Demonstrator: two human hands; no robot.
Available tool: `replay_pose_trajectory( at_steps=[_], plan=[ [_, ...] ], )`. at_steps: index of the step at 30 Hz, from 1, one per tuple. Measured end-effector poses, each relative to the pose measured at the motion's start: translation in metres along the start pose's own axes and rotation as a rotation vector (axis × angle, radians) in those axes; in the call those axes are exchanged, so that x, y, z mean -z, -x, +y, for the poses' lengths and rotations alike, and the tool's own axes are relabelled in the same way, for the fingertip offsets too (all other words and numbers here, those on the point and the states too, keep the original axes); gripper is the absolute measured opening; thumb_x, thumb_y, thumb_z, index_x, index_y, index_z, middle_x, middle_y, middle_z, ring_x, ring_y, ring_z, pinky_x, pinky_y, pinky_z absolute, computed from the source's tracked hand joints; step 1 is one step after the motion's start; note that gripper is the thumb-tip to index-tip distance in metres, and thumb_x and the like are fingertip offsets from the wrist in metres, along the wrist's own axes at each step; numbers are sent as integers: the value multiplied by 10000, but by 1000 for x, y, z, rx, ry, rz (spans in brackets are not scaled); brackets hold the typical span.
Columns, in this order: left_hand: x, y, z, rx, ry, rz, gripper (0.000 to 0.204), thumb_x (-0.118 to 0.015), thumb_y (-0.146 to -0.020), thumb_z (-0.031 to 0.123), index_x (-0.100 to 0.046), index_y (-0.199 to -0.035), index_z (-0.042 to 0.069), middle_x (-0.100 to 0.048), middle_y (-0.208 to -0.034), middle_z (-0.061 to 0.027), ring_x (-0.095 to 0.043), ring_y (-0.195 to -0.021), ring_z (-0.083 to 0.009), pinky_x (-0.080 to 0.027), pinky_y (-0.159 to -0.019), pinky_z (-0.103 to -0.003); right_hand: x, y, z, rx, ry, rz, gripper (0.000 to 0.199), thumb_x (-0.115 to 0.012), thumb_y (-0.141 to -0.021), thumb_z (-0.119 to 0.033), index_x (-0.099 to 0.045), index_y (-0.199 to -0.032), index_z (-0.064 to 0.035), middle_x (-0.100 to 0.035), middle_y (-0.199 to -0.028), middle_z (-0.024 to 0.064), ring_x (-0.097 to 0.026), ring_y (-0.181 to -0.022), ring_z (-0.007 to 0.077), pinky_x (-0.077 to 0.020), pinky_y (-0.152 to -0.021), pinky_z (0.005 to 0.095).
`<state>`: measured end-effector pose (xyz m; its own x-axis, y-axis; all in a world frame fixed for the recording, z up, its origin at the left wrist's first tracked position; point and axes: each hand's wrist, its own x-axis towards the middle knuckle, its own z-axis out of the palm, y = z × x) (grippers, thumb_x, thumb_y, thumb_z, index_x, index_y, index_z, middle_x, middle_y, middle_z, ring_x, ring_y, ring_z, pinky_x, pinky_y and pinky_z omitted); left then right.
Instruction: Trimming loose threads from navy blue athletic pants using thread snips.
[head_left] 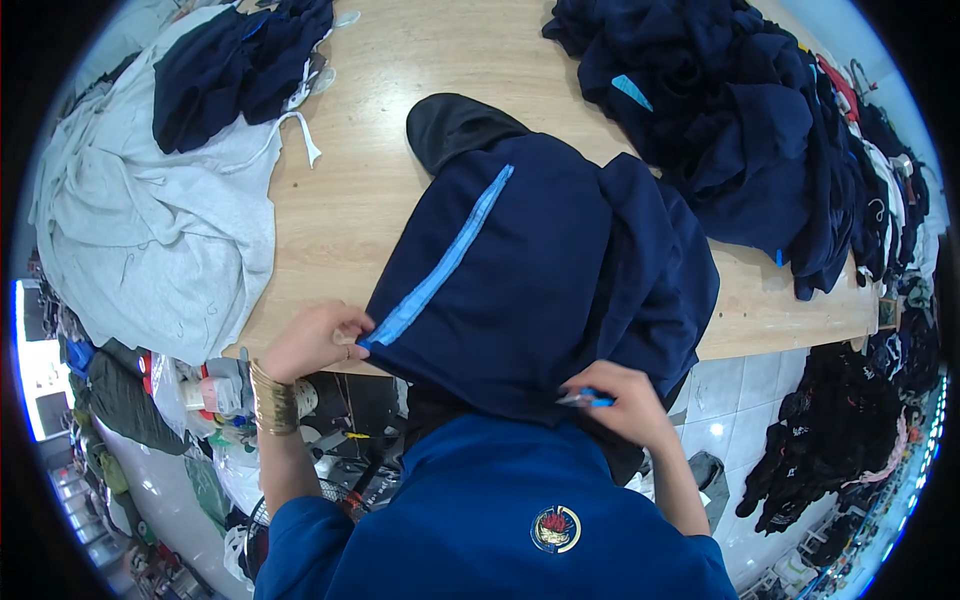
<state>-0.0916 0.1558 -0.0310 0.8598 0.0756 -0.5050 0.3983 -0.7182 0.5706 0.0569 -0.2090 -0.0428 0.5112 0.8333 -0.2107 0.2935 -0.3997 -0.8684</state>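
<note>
1. Head view, centre of frame: navy garment [540,280] lies on the wooden table [400,80], its near edge hanging over the table's front edge toward the person.
2. Light blue stripe [445,262] runs diagonally across the garment, from upper centre down to lower left, ending at the left hand.
3. A black part [450,125] of the garment sticks out at its top end.
4. Left hand [315,340], lower left of centre: fingers curled, pinching the garment's edge right at the stripe's lower end. Gold bangles [272,398] on that wrist.
5. Right hand [620,400], lower right of centre: closed around a small blue-handled tool [590,398], metal tip pointing left, just against the garment's hanging edge. Tool is too small to tell its exact kind.
6. Hands sit well apart, one at each side of the garment's near edge.
7. Upper right: big heap of dark navy clothes [740,130] on the table, just beside the garment.
8. Upper left: grey garment [150,230] draped over the table's left end, with a smaller navy pile [230,70] on top of it.
9. Bottom centre: the person's blue top with a round badge [556,528].
10. Right lower rim: black clothes [840,430] on the tiled floor [740,385].
</note>
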Motion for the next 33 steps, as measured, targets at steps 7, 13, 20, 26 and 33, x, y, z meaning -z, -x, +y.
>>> replay_pose_trajectory(
  at_steps=[7,13,20,26,33],
  plan=[
    [7,-129,-20,-32,630,593,476,-604,-862,301,-501,-1218,3,-614,-998,-125,-583,-930,-164,-462,-799,-277,56,-20,-26,-74,-43,509,79,-609,-828,-37,-628,-881,18,-641,-832,59,-602,-760,110,-462,-698,224],
    [4,-192,57,-257,1215,286,336,-596,-858,127,-527,-1161,-1,-612,-1041,-58,-575,-931,-120,-458,-834,-242,50,-30,-45,-34,-100,488,75,-599,-836,-36,-636,-886,6,-639,-834,49,-576,-713,81,-444,-656,204],
    [-55,-118,201,-780,179,17,230,-579,-796,175,-487,-918,4,-562,-847,-208,-583,-814,-376,-473,-694,-447,67,-51,-65,75,-373,995,180,-633,-809,-53,-633,-988,-29,-606,-894,-18,-479,-674,26,-355,-631,147],
    [-59,-99,158,-801,525,-494,483,-568,-858,132,-423,-1315,75,-577,-1135,-184,-527,-1110,-311,-428,-944,-348,79,-7,-16,-38,60,1053,181,-653,-797,-76,-625,-970,-31,-580,-816,-40,-402,-642,18,-336,-592,169],
    [-39,-166,81,-720,-172,616,372,-574,-807,65,-541,-1176,102,-619,-1013,-115,-582,-934,-275,-424,-903,-364,58,-36,-32,274,177,753,245,-665,-767,-98,-628,-1004,-49,-615,-1029,84,-607,-900,181,-461,-770,249]
  ],
)
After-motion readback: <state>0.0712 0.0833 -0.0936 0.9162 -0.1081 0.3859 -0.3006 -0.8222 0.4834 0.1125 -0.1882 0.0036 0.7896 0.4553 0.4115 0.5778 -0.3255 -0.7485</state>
